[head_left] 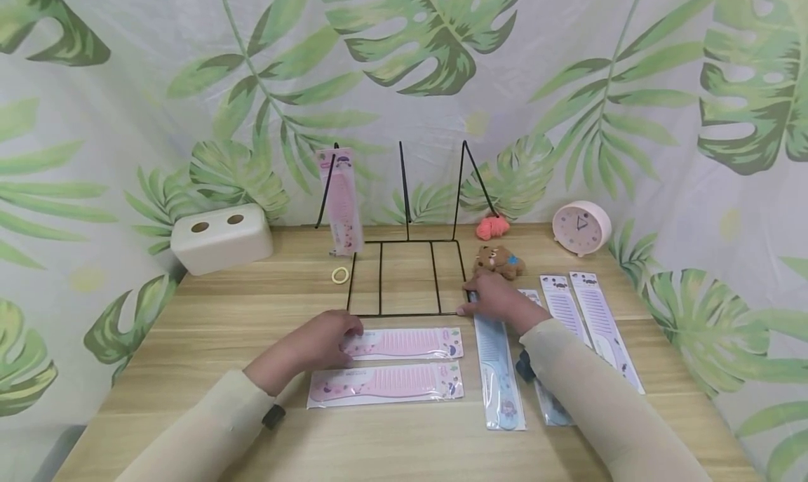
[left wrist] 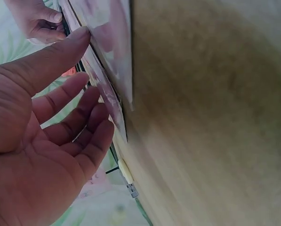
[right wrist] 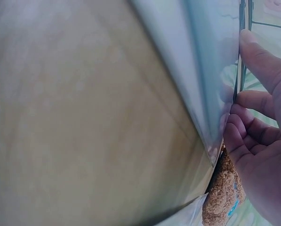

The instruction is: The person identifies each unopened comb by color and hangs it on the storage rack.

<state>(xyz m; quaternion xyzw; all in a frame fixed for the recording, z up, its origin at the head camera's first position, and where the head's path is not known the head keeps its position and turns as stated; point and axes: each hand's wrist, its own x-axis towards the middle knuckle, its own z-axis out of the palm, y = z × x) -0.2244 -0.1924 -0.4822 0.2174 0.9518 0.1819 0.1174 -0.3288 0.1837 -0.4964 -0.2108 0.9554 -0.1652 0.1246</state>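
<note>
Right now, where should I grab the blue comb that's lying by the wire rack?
Probably by its far end, where the right hand already rests. The blue comb lies flat in its packet, pointing away from you, so come from above and pinch the long edges; other packets lie close on its right.

- The table (head_left: 208, 327) looks like pale wood grain with a matt finish.
- The pink combs (head_left: 404, 343) lie in glossy clear plastic wrap.
- The rack (head_left: 407, 271) is thin black metal wire.
- The bear (head_left: 497, 261) looks plush and fuzzy.
- The backdrop (head_left: 568, 82) is printed cloth.
- The box (head_left: 222, 238) is smooth, matt cream plastic.
</note>
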